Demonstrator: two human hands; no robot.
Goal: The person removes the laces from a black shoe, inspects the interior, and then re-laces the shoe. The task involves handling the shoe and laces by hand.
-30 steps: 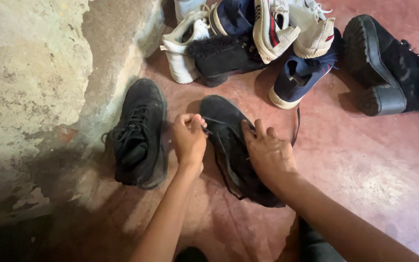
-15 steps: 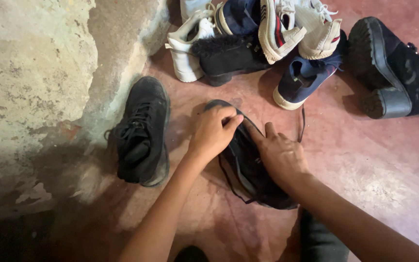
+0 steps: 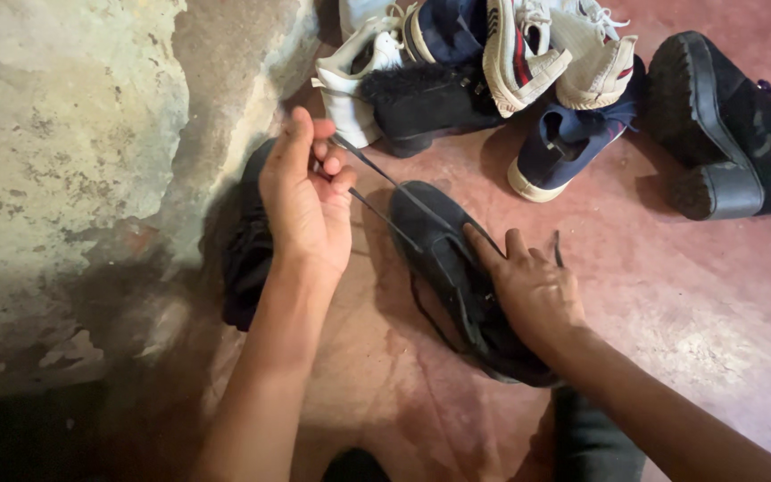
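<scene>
A black lace-up shoe (image 3: 457, 277) lies on the reddish floor (image 3: 689, 295) near the middle of the view, its toe toward 11 o'clock and its heel toward 5 o'clock. The right hand (image 3: 533, 290) presses down on its upper, palm flat and fingers spread, with the forefinger stretched along the lacing toward the toe. Two strands of black lace (image 3: 385, 192) run taut from the front of the shoe up toward 10 o'clock, where the left hand (image 3: 305, 201) pinches them between thumb and curled fingers, raised off the floor. A loose loop of lace lies on the floor by the shoe's inner side, at 7 o'clock from the toe.

Behind the left hand and forearm, at 9 o'clock from the laced shoe, its black partner (image 3: 247, 259) rests against the foot of a rough, patchy plaster wall (image 3: 73, 161); much of it is hidden by the arm.

At 12 to 1 o'clock a heap of footwear is piled together: a white boot (image 3: 354, 80), a black fuzzy-topped boot (image 3: 426, 107), a white sneaker with red and dark stripes (image 3: 515, 54), another white sneaker (image 3: 595, 58) and a navy shoe with a pale sole (image 3: 564, 147). At 2 o'clock, apart from the heap, a black chunky platform boot (image 3: 725, 134) lies on its side.
</scene>
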